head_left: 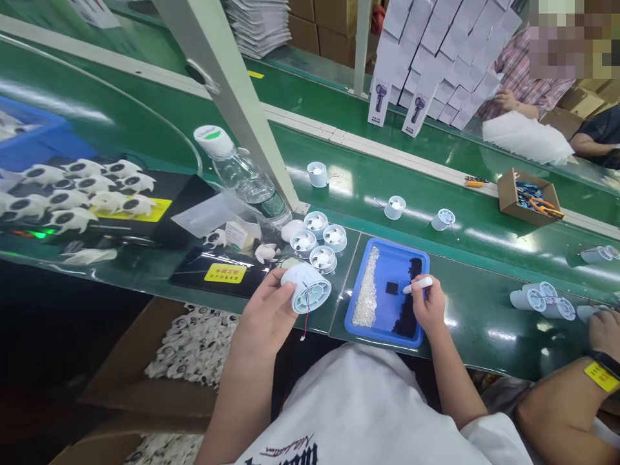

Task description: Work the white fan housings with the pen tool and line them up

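In my left hand (261, 320) is a pale blue round fan housing (312, 294), tilted so its spoked end shows. A thin red and dark wire with a small white plug hangs from it. The fingers of my right hand (430, 309) close around a white pen-like tool (421, 283), whose tip is over a blue tray (385, 316), close to a small black square (392, 288). White bits (367, 290) line the tray's left side and black bits (405, 316) its right. Several fan housings with white blades (323, 259) stand just beyond my left hand.
A water bottle (247, 181) stands by a metal post (237, 97). White fan blades (72, 194) lie at left, with a box of white parts (194, 345) below. More housings (396, 207) sit on the green belt. A co-worker's hand (605, 332) is at right, near a cardboard box (516, 203).
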A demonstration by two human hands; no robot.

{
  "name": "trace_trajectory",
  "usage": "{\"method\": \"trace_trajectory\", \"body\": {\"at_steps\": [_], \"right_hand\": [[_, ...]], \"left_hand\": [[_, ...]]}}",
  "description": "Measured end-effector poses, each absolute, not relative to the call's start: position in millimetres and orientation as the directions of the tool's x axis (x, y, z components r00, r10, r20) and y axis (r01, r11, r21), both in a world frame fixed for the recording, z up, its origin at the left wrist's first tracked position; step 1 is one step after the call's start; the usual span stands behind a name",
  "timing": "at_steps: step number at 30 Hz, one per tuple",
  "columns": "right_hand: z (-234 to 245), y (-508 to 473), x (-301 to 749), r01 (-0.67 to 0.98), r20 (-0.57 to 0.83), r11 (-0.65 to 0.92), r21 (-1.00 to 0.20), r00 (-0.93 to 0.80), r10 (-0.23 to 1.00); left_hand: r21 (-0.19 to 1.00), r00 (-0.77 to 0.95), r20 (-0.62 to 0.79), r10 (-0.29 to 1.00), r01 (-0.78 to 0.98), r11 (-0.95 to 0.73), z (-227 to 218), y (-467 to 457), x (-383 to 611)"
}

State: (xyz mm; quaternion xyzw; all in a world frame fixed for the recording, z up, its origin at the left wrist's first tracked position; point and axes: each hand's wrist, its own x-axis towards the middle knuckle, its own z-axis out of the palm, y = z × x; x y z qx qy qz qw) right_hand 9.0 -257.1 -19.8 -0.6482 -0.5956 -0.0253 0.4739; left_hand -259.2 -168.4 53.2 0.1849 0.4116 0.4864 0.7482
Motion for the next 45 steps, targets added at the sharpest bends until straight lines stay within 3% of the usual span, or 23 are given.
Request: {"method": "trace_trajectory", "body": {"at_steps": [16,22,26,29,32,34,38,45], "right_hand": [[-14.2,-258.0,9.0,0.805,0.512,0.148,-0.575,0.212,0.832],[-13.9,-258.6,5.2,0.794,0.45,0.043,-0.606,0.298,0.842],[-9.1,-255.4,-2.3,0.778,0.429,0.11,-0.618,0.217,0.877],[-0.9,-254.0,-7.7,0.761,0.502,0.21,-0.614,0.171,0.848],[4.9,-254.8,-7.7,0.754,0.639,0.275,-0.596,0.239,0.731],[4.8,-254.9,-4.3,0.766,0.64,0.224,-0.603,0.297,0.708],[-2.0,-253.4,3.2,0.76,0.516,0.075,-0.646,0.361,0.777],[-10.9,-251.3,4.1,0.777,0.473,0.074,-0.625,0.302,0.828]], "left_hand": [[0.678,0.1,-0.438,0.893,-0.616,0.402,48.7,-160.0,-262.2],[0.717,0.149,-0.408,0.901,-0.559,0.417,53.8,-160.9,-256.9],[0.751,0.157,-0.384,0.91,-0.521,0.406,49.6,-165.6,-247.9],[0.766,0.173,-0.381,0.908,-0.491,0.415,47.1,-170.9,-237.0],[0.77,0.211,-0.352,0.912,-0.488,0.411,47.6,-174.4,-227.4],[0.766,0.249,-0.341,0.906,-0.486,0.422,49.1,-175.3,-224.3],[0.764,0.286,-0.334,0.898,-0.475,0.436,51.3,-175.4,-224.6],[0.761,0.274,-0.338,0.9,-0.484,0.433,49.2,-176.2,-229.2]]}}
